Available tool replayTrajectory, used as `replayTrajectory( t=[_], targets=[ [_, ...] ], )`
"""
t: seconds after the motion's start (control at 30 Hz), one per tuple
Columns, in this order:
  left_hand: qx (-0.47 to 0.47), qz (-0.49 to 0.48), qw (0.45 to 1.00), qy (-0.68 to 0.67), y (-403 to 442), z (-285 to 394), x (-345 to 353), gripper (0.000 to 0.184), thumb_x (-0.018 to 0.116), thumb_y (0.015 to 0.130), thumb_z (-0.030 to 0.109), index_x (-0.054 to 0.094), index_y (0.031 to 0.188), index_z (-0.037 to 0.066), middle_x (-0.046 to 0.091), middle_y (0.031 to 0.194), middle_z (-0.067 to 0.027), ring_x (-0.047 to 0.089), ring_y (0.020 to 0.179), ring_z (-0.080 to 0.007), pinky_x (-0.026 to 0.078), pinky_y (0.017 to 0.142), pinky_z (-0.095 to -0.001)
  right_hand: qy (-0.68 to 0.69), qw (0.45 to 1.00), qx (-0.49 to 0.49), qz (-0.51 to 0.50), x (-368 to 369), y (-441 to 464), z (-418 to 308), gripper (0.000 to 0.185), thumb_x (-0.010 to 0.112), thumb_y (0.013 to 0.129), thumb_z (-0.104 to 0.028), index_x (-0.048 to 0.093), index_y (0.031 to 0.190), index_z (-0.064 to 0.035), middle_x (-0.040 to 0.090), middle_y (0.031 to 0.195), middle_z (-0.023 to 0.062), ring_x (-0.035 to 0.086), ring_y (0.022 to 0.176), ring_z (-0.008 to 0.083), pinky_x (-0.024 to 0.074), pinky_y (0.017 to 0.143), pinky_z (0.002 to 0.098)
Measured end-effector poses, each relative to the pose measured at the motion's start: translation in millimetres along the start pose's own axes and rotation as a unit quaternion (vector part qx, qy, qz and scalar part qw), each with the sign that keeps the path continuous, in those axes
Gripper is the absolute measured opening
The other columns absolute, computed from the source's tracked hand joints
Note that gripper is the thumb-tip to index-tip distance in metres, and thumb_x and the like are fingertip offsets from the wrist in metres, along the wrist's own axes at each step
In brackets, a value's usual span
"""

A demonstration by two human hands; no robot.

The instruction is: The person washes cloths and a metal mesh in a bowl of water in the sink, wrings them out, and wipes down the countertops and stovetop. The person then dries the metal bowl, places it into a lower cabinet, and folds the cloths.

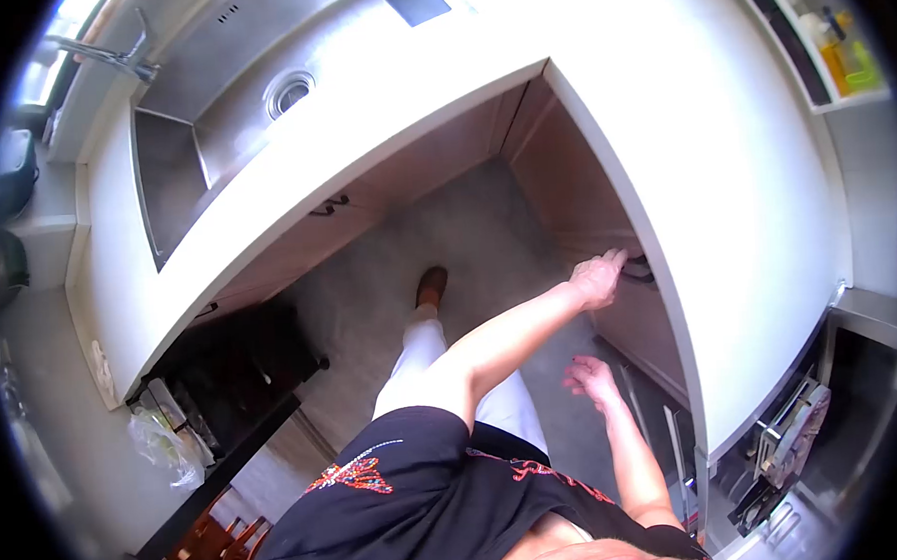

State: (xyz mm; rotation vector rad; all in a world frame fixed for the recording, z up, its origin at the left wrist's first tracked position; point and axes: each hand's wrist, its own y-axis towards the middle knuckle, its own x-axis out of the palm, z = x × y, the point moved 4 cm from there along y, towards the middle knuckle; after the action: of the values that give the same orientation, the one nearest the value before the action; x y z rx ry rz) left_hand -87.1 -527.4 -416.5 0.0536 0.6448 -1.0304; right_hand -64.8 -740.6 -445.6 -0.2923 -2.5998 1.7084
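My left hand [599, 279] reaches across to the cabinet front under the right-hand counter. Its fingers are closed at a dark door handle [640, 270], and part of the handle is hidden behind them. Lower down, my right hand [591, 379] hangs in the air beside the same cabinet front [643, 327], fingers apart and holding nothing.
A white countertop [745, 197] curves round above the cabinets, with a steel sink [231, 109] at the upper left. A dark appliance [237, 364] stands at lower left, near a plastic bag [166, 447]. A pull-out rack [791, 435] is at lower right. One shoe [431, 286] shows on the grey floor.
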Motion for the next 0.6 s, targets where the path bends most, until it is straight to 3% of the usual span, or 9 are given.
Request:
replayTrajectory(
  t=[0.07,0.17,0.23,0.3,0.37,0.47,0.57,0.6],
  targets=[
    [-0.015,-0.062,0.997,0.035,4.1,9.2,-17.2,0.063,0.059,0.07,0.009,0.034,0.126,0.001,0.046,0.12,-0.0193,0.052,0.104,-0.033,0.044,0.087,-0.0405,-0.032,0.997,-0.065,-0.032,7.6,-20.0,-45.9,0.043,0.056,0.083,-0.014,0.044,0.12,0.0047,0.062,0.097,0.011,0.063,0.074,0.0162,0.0478,0.06,0.0245],
    [-0.004,-0.068,0.997,0.027,-18.4,8.6,-59.1,0.056,0.06,0.07,0.013,0.042,0.122,0.003,0.053,0.112,-0.0181,0.054,0.1,-0.033,0.045,0.085,-0.0406,-0.048,0.98,-0.172,-0.083,28.8,-48.5,-132.2,0.031,0.055,0.084,-0.012,0.052,0.111,0.003,0.063,0.092,0.01,0.062,0.072,0.0144,0.0477,0.061,0.0227],
    [0.056,-0.034,0.998,-0.002,-36.9,-5.8,-100.3,0.041,0.058,0.071,0.015,0.053,0.111,0.004,0.059,0.101,-0.0169,0.056,0.095,-0.0323,0.046,0.082,-0.0404,-0.029,0.962,-0.239,-0.128,45.5,-76.7,-204.5,0.026,0.054,0.085,-0.011,0.055,0.107,0.0018,0.063,0.089,0.0092,0.062,0.07,0.0138,0.0477,0.061,0.0225],
    [0.038,-0.093,0.995,-0.009,-62.8,-3.9,-166.5,0.032,0.056,0.072,0.016,0.059,0.102,0.004,0.06,0.098,-0.0171,0.057,0.093,-0.0323,0.046,0.08,-0.0403,-0.01,0.94,-0.319,-0.119,56.4,-95.8,-286.7,0.019,0.054,0.085,-0.01,0.058,0.1,0.0018,0.062,0.082,0.007,0.06,0.067,0.0111,0.0455,0.057,0.0216],
    [0.072,-0.055,0.996,0.005,-82.7,-19.5,-215.7,0.032,0.055,0.073,0.017,0.06,0.102,0.003,0.06,0.097,-0.017,0.058,0.089,-0.0326,0.046,0.078,-0.0404,-0.001,0.923,-0.376,-0.085,65.8,-106.1,-375.4,0.016,0.052,0.086,-0.009,0.059,0.096,0.0011,0.06,0.076,0.0047,0.058,0.063,0.0099,0.0453,0.056,0.0207],
    [0.114,0.005,0.99,-0.08,-109.9,-14.4,-302.4,0.033,0.057,0.074,0.018,0.058,0.104,0.002,0.061,0.093,-0.0152,0.059,0.083,-0.0302,0.047,0.076,-0.0375,-0.078,0.854,-0.513,0.017,72.0,-67.1,-505.6,0.017,0.051,0.086,-0.012,0.061,0.093,0.0,0.06,0.071,0.0026,0.056,0.06,0.0083,0.0406,0.049,0.0206],
    [0.095,0.019,0.98,-0.173,-122.4,-10.9,-372.8,0.029,0.058,0.079,0.014,0.058,0.105,0.003,0.061,0.089,-0.0121,0.06,0.078,-0.0213,0.048,0.072,-0.0311,-0.104,0.848,-0.499,0.143,78.8,2.4,-616.3,0.029,0.059,0.082,-0.021,0.06,0.104,-0.0026,0.062,0.085,0.0028,0.057,0.07,0.0088,0.0413,0.051,0.0216],
    [0.086,0.033,0.98,-0.176,-123.2,-11.5,-396.5,0.028,0.058,0.079,0.013,0.059,0.105,0.003,0.061,0.089,-0.0119,0.06,0.076,-0.0201,0.049,0.07,-0.0306,-0.114,0.824,-0.522,0.191,80.1,37.1,-649.6,0.031,0.062,0.08,-0.022,0.059,0.105,-0.0028,0.062,0.085,0.0023,0.057,0.07,0.0081,0.0407,0.05,0.0215]
  ],
)
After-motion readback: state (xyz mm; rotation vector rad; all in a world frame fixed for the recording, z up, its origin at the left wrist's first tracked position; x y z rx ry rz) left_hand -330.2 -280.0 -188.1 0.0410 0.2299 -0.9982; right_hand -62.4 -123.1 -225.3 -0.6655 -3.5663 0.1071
